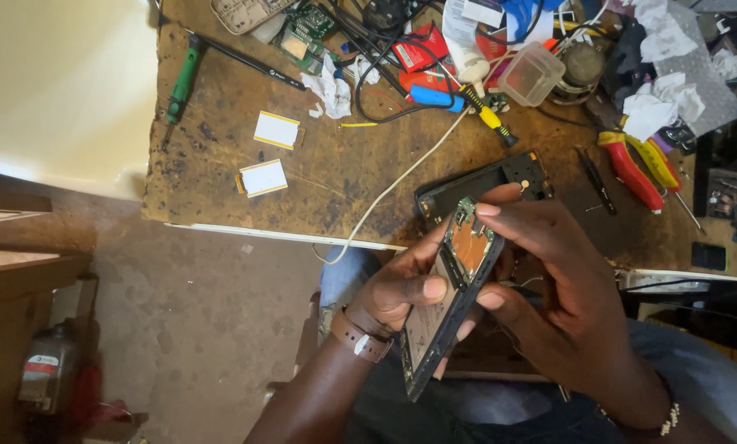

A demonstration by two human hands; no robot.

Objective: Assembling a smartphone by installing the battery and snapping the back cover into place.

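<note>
Both my hands hold an opened phone (449,302) with its back off, tilted above my lap. My left hand (401,292) grips its lower left side, thumb pressed on the frame. My right hand (549,288) holds the right edge, with the index finger on the upper end near the small green board and copper-coloured plate (470,244). A black phone back frame (500,181) lies on the workbench just beyond my hands.
The worn wooden workbench (344,181) carries two white rectangular pieces (263,177), a green-handled screwdriver (183,78), red-and-yellow pliers (636,168), tweezers (595,177), a white cable (401,181), a clear plastic cup (531,74), crumpled tissues and tangled wires. A bare floor lies to the left.
</note>
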